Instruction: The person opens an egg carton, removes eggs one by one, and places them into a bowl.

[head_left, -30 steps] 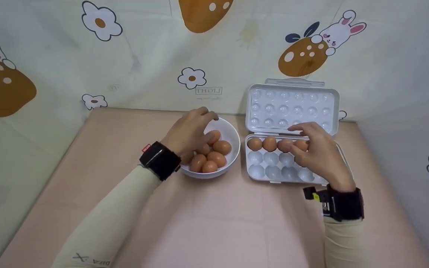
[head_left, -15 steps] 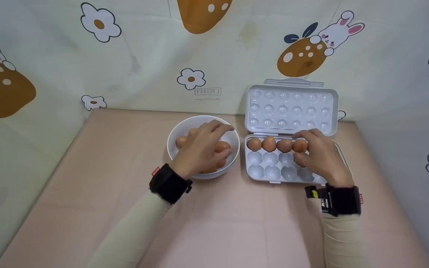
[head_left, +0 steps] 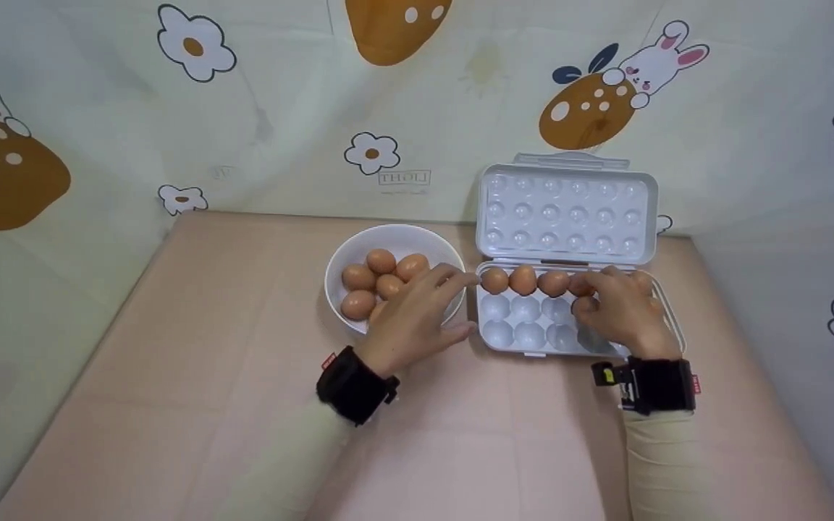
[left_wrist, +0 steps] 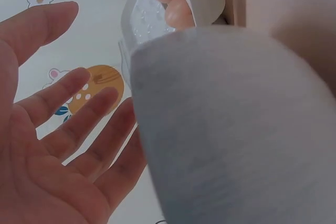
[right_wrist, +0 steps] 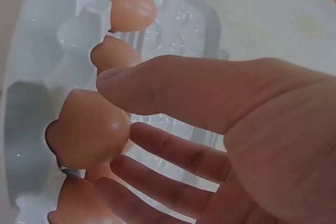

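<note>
My left hand (head_left: 413, 318) hovers over the right front of a white bowl (head_left: 336, 253) holding several brown eggs (head_left: 381, 262). Its fingers are spread, and the left wrist view shows nothing against the palm. The right hand (head_left: 620, 307) is over the pale egg carton (head_left: 529, 335). In the right wrist view its thumb and fingertips close around a brown egg (right_wrist: 92, 129) seated in a middle-row cup. Other brown eggs (head_left: 523, 279) stand along the back row; the right hand hides some of them in the head view.
The carton's lid (head_left: 565, 217) is raised behind it, against a printed cloth (head_left: 279, 130). Empty cups (head_left: 495, 309) show at the carton's front left. Both rest on a pinkish tabletop (head_left: 243, 325).
My left hand has moved right and towards me across the bowl, uncovering eggs on its left. The right hand stays at the carton, its thumb and fingers drawing closer together.
</note>
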Demonstrator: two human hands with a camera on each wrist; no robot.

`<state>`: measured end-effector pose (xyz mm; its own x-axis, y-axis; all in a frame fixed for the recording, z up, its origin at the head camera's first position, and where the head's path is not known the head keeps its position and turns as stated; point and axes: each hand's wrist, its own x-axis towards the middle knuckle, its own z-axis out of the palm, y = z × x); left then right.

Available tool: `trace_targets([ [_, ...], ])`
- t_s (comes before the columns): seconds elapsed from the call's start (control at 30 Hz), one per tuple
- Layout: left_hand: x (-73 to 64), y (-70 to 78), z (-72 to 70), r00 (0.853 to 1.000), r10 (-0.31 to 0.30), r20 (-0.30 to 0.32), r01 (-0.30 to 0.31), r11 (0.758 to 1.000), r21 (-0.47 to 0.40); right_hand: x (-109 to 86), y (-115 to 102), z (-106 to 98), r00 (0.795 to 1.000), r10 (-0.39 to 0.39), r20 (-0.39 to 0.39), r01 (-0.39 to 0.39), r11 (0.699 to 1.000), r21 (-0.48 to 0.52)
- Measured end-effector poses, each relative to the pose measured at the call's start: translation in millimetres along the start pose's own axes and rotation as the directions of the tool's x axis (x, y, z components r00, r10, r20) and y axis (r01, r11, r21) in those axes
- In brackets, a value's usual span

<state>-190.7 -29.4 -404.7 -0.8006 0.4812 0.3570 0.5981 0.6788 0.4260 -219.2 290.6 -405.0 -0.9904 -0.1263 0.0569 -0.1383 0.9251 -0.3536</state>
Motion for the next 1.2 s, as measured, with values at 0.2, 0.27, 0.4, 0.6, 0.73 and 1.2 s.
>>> trace_targets([
  [0.2,-0.9,1.5,7.9,1.000,0.015,-0.006,-0.016,0.999,-0.034,1.5,4.1,3.5,0.999,0.025,0.041,-0.024,1.000,-0.017],
  [0.27,-1.3,1.6,8.5,1.000,0.007,0.001,-0.007,0.999,-0.035,2.3,5.6,5.0,0.999,0.027,0.041,-0.026,1.000,-0.014],
  [0.4,-0.7,2.4,7.9,0.999,-0.023,0.027,0.024,0.999,-0.026,4.7,7.7,7.9,0.999,0.013,0.036,-0.013,1.000,0.010],
  [0.6,0.8,1.3,6.7,0.998,-0.042,0.040,0.043,0.999,-0.017,5.5,7.5,9.6,0.999,0.036,0.025,-0.037,0.999,0.029],
  [0.73,0.6,-1.2,4.4,0.999,-0.038,0.013,0.039,0.999,-0.021,5.2,8.3,8.6,0.999,0.043,-0.017,-0.043,0.999,0.016],
  [1.2,-0.2,-7.1,-0.4,0.997,-0.023,-0.077,0.018,0.998,-0.064,-2.9,-37.1,-10.0,0.966,-0.177,-0.189,0.222,0.943,0.248],
])
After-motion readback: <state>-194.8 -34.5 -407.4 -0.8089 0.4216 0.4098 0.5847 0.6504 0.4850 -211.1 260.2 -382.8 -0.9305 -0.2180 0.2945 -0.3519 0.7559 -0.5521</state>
